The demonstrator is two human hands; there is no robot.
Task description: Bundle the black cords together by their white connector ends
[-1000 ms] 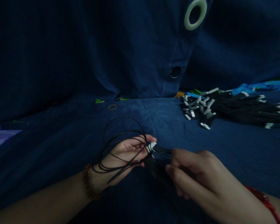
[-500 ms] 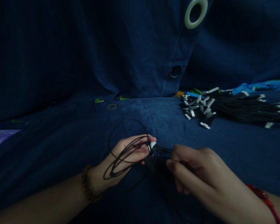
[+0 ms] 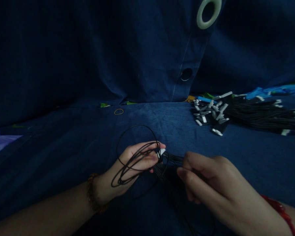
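Note:
My left hand [image 3: 137, 160] is closed on a small white connector [image 3: 161, 152] with thin black wires. The wires' loops [image 3: 135, 154] hang around its fingers and wrist. My right hand [image 3: 208, 183] is closed on the bundle of black wires [image 3: 173, 159] just right of the connector. Both hands hover low over a dark blue cloth [image 3: 64, 147]. A beaded bracelet sits on the left wrist, a red one on the right.
A pile of black wire bundles with white connectors [image 3: 236, 113] lies at the right rear. A small rubber band [image 3: 118, 111] lies behind my hands. Blue fabric with a pale ring eyelet [image 3: 208, 13] rises at the back. Blue plastic [image 3: 272, 90] shows far right.
The wire loops have drawn tighter around my left hand and wrist. My right hand has shifted slightly up along the bundle. The view moved a little.

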